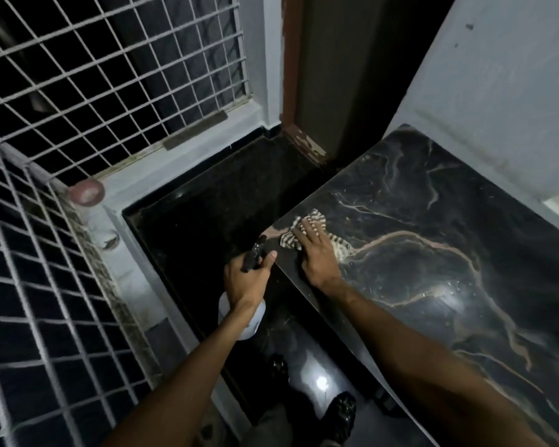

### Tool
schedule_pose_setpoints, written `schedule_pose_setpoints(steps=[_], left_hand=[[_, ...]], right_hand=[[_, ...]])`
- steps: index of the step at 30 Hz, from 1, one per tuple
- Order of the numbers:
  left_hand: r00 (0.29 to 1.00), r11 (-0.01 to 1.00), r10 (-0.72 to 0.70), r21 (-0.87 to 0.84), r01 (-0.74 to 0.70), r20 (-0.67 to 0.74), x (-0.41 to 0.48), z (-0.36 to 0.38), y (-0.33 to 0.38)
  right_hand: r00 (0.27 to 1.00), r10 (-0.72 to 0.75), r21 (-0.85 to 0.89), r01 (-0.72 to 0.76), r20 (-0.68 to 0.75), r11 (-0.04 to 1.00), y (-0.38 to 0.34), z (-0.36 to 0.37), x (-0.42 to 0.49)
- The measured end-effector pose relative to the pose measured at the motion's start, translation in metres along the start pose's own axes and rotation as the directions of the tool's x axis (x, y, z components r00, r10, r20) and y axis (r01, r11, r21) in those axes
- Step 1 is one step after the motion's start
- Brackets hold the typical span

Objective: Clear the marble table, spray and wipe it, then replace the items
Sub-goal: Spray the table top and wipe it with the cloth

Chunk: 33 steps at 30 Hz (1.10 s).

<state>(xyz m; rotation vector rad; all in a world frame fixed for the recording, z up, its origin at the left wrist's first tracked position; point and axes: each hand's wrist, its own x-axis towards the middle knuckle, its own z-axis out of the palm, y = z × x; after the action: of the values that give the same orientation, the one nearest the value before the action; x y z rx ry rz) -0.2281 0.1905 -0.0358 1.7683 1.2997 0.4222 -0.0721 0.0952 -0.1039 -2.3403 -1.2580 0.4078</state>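
The dark marble table (449,269) with pale brown veins fills the right side. A striped cloth (317,235) lies near its left corner, and my right hand (317,253) presses flat on it with straight fingers. Just left of the table's edge, my left hand (247,279) grips a spray bottle (255,253) by its black trigger head; the white body hangs below my wrist. The nozzle points toward the table corner. Nothing else stands on the marble top.
A black glossy floor (207,221) lies left of the table. White metal grilles (94,75) close the left and far sides. A brown door frame (297,91) stands behind the table's far corner, and a grey wall (497,75) runs along its right side. My feet (339,414) show below.
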Motion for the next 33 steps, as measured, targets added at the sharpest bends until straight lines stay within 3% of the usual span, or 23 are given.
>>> schedule_pose_setpoints(steps=[1, 4, 5, 7, 9, 10, 12, 13, 15, 17, 18, 19, 22, 24, 27, 28, 31, 33], left_hand=[[1.000, 1.000, 0.014, 0.005, -0.014, 0.007, -0.006, 0.004, 0.004], [0.998, 0.998, 0.059, 0.017, -0.059, 0.039, -0.028, 0.015, 0.014], [0.996, 0.998, 0.068, 0.015, -0.069, 0.064, -0.040, 0.020, 0.018], [0.992, 0.998, 0.059, 0.009, -0.060, 0.112, -0.057, 0.027, 0.020], [0.987, 0.998, 0.049, 0.036, -0.055, 0.154, -0.077, 0.035, 0.022], [0.984, 0.997, 0.039, 0.062, -0.050, 0.173, -0.090, 0.040, 0.022], [0.979, 0.994, 0.015, 0.100, -0.037, 0.204, -0.113, 0.051, 0.022], [0.974, 0.993, 0.007, 0.116, -0.034, 0.225, -0.125, 0.058, 0.022], [0.967, 0.992, -0.002, 0.125, -0.031, 0.257, -0.150, 0.071, 0.025], [0.959, 0.993, -0.014, 0.112, -0.019, 0.282, -0.170, 0.082, 0.030], [0.956, 0.994, -0.008, 0.108, -0.024, 0.294, -0.180, 0.088, 0.034], [0.955, 0.994, -0.001, 0.108, -0.032, 0.297, -0.186, 0.091, 0.036], [0.956, 0.988, 0.052, 0.126, -0.092, 0.290, -0.200, 0.102, 0.045], [0.955, 0.987, 0.057, 0.125, -0.097, 0.290, -0.200, 0.108, 0.052], [0.946, 0.978, 0.052, 0.176, -0.113, 0.319, -0.190, 0.112, 0.065], [0.946, 0.975, 0.062, 0.184, -0.126, 0.318, -0.185, 0.112, 0.072], [0.938, 0.974, 0.093, 0.165, -0.155, 0.335, -0.163, 0.118, 0.085], [0.930, 0.976, 0.103, 0.142, -0.162, 0.352, -0.148, 0.121, 0.095]], right_hand=[[0.999, -0.011, -0.019, 0.011, 0.033, 1.000, 0.000, -0.002, -0.015], [0.955, -0.268, -0.040, 0.275, 0.129, 0.961, 0.006, 0.003, -0.069], [0.963, -0.242, -0.036, 0.247, 0.116, 0.968, 0.018, -0.003, -0.086], [1.000, 0.010, 0.000, -0.010, -0.021, 1.000, 0.045, -0.018, -0.107], [0.974, 0.210, 0.060, -0.206, -0.083, 0.977, 0.057, -0.031, -0.136], [0.984, 0.164, 0.047, -0.161, -0.069, 0.986, 0.057, -0.032, -0.153], [0.998, -0.064, -0.022, 0.064, -0.010, 0.998, 0.063, -0.025, -0.188], [0.996, -0.088, -0.032, 0.088, -0.006, 0.996, 0.071, -0.028, -0.206], [0.983, 0.125, 0.029, -0.123, -0.137, 0.992, 0.098, -0.039, -0.234], [0.874, 0.428, 0.182, -0.394, -0.229, 0.901, 0.113, -0.052, -0.254], [0.846, 0.479, 0.198, -0.440, -0.236, 0.876, 0.114, -0.055, -0.263], [0.868, 0.451, 0.168, -0.422, -0.208, 0.891, 0.110, -0.055, -0.267], [0.972, 0.183, 0.051, -0.178, -0.146, 0.983, 0.123, -0.058, -0.289], [0.945, 0.258, 0.075, -0.248, -0.199, 0.966, 0.150, -0.071, -0.292], [0.739, 0.612, 0.303, -0.536, -0.282, 0.788, 0.161, -0.084, -0.281], [0.737, 0.620, 0.283, -0.555, -0.269, 0.783, 0.155, -0.081, -0.273], [0.860, 0.423, 0.104, -0.411, -0.284, 0.906, 0.151, -0.064, -0.263], [0.827, 0.455, 0.149, -0.430, -0.330, 0.890, 0.161, -0.071, -0.253]])
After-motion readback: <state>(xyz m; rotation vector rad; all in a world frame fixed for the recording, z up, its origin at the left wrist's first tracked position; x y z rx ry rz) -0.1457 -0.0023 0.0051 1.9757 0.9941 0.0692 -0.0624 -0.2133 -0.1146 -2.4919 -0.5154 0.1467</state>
